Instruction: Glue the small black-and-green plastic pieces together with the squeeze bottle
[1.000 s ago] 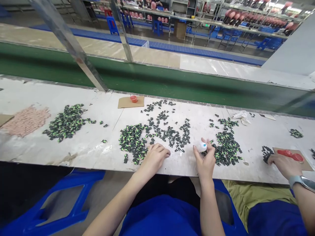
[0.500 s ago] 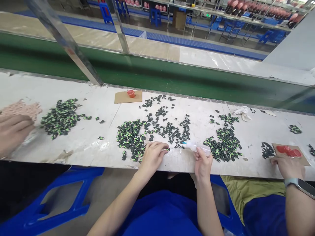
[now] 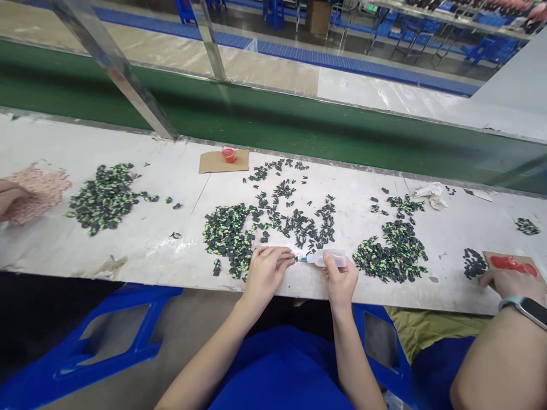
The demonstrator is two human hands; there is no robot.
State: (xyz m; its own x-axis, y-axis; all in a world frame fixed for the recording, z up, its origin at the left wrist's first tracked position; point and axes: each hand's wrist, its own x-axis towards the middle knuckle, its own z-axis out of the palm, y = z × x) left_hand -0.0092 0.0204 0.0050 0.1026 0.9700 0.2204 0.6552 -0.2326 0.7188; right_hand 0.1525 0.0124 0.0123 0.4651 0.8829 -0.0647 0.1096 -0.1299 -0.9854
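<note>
My right hand grips a small clear squeeze bottle with a blue nozzle, laid sideways and pointing left. Its tip touches a small dark piece pinched at the fingertips of my left hand. Both hands rest at the near edge of the white bench. A pile of dark and green pieces lies just left of my left hand. Scattered dark pieces lie beyond the hands, and another green and dark pile is to the right.
A cardboard square with a small red cup sits at the back. Another person's hand with a watch rests by a card smeared with red at right. A further pile, pink pieces and another hand are at left.
My right hand turned the bottle from upright to sideways and brought its tip left to the piece in my left hand. The view tilted down. The hand at far left drew back.
</note>
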